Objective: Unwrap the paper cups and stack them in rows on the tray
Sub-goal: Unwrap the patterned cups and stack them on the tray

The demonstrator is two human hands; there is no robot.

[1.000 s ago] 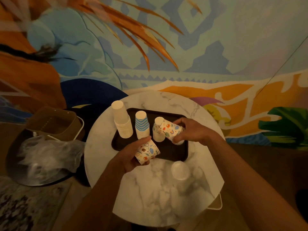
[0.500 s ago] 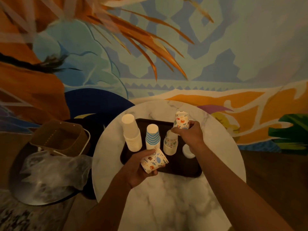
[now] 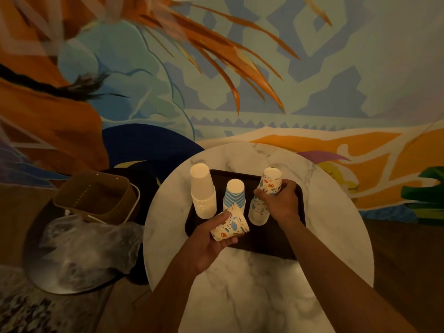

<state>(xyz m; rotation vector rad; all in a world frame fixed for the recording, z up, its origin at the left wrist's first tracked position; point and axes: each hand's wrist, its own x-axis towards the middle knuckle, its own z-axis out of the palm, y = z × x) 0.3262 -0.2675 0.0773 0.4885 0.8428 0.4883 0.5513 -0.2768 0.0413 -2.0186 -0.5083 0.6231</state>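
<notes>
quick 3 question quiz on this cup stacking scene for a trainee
1. True or false: the left hand is empty.
2. How many cup stacks stand on the dark tray?
3. The right hand holds upturned cups over the patterned stack. Where in the row is that stack? A left end; B middle; C right end.
Key: 1 false, it grips patterned cups. 2 three. 3 C.

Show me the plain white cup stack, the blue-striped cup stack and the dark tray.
plain white cup stack [image 3: 203, 192]: head view, side wall midway up.
blue-striped cup stack [image 3: 234, 200]: head view, patterned side.
dark tray [image 3: 264, 239]: head view, bare floor near front.
</notes>
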